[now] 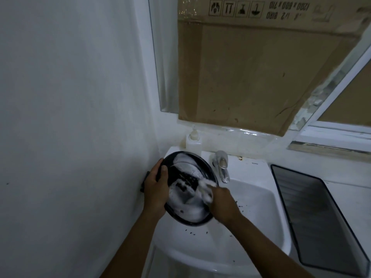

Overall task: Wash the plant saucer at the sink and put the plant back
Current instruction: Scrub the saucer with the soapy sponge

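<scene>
While left hand grips the foam-filled saucer above the sink, right hand clutches a sudsy wad

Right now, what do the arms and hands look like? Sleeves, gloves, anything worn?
Left forearm and right forearm are bare, with no sleeves in view. Left hand and right hand have no gloves; no watch, band or ring is visible in the dim light.

My right hand's front is a foamy blur against the saucer, my left hand hides most of a dark thing on the wall, and the cardboard is cut off at the far edge.
</scene>
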A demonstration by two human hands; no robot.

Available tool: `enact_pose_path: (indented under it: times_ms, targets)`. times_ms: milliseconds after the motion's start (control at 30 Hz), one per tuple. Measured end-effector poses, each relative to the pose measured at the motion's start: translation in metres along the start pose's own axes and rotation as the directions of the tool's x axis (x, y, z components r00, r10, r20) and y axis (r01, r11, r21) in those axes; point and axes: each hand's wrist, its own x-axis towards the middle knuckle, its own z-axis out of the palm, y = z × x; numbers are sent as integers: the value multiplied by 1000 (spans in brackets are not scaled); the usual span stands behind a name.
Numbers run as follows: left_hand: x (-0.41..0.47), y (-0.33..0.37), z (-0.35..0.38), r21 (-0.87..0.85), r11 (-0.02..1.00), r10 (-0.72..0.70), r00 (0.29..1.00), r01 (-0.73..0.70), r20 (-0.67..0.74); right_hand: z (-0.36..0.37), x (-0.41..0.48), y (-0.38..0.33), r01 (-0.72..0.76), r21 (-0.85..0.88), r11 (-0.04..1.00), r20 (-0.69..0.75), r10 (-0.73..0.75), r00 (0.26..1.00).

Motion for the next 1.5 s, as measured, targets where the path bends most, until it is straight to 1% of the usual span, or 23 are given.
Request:
enact_pose_path:
  times_ms: [67,133,233,300,333,400,467,533,567,633,700,733,767,800,833,900,967,1067,1167,1233,1300,1367,1500]
  targets:
    - [-3,0,6,5,1000,-3,1000,3,18,5,18,-8,-10,44,999,-165,17,986]
    - [-3,3,9,-3,1000,6,1000,-6,-4,14,25,-20,1,105,994,-189,19,982]
    - [4,11,2,-12,1000,13,999,-13,-45,22,0,-20,78,207,975,19,-83,996]
    - [7,11,-7,-5,1000,25,999,-25,-42,12,-16,-13,127,188,974,117,-151,982]
    - [6,9,-9,-3,1000,25,999,-25,-26,5,-16,-10,132,165,977,125,-153,980]
    - [1,2,-6,4,1000,13,1000,-13,19,-2,-3,-6,91,146,985,7,-93,996]
    - [-3,-3,3,8,1000,12,998,-12,54,4,17,-14,-8,180,984,-149,35,988]
    - [-3,-4,10,14,1000,9,999,-10,34,18,27,-31,-86,214,973,-181,126,975]
    - [0,-3,11,-2,1000,-2,1000,2,14,26,22,-39,-81,181,980,-136,106,985]
    - [6,-3,8,-50,998,-47,999,46,-22,35,-3,-44,69,193,979,21,-74,997]
    - [10,-7,0,-77,995,-70,997,67,-34,24,-24,-30,229,225,947,150,-266,952]
    - [10,-9,-3,-92,993,-72,997,70,-20,13,-26,-18,251,197,948,200,-290,936]
    - [8,-10,-4,-109,991,-79,997,79,4,3,-23,-8,223,134,966,225,-249,942]
    - [6,-12,-3,-124,988,-91,995,94,31,-7,-18,1,158,85,984,202,-173,964]
    - [3,-13,-1,-132,986,-97,994,103,50,-14,-10,7,99,68,993,136,-107,985]
    - [0,-14,6,-123,988,-89,994,96,62,-19,8,7,58,23,998,2,-58,998]
    - [1,-9,10,-88,993,-72,996,77,51,-8,18,-4,98,-79,992,-50,-102,994]
    - [7,-3,7,-75,996,-35,998,38,43,-2,14,-5,114,-148,982,-71,-125,990]
    - [12,-2,4,-86,996,-10,1000,10,1,-8,-6,5,145,-262,954,23,-144,989]
    - [11,-3,4,-55,998,-4,1000,4,-2,-7,-18,3,211,-225,951,72,-200,977]
    - [10,-4,3,-10,1000,-14,998,15,62,-10,-15,5,233,-242,942,94,-216,972]
    - [11,-1,1,25,999,-50,983,47,176,-22,1,5,243,-344,907,125,-213,969]
    - [14,9,-1,77,994,-101,943,81,316,-38,36,2,477,-444,758,141,-467,873]
